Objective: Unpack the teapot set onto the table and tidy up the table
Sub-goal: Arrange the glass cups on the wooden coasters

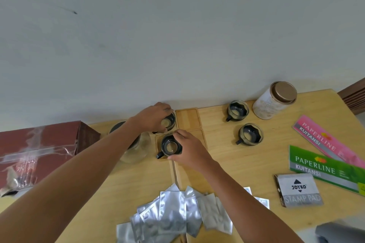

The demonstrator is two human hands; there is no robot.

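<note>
The right hand (189, 149) is closed around a cup (170, 147) being seated on a wooden coaster (201, 138), the left hand (156, 117) gripping another cup (168, 122) by the desk's (246, 163) back edge, apparently for neat arrangement

Both bare arms stretch forward, nearly parallel. Left hand (153, 117) reaches farther, fingers curled downward. Right hand (189, 149) sits nearer, palm down, fingers cupped.
</note>
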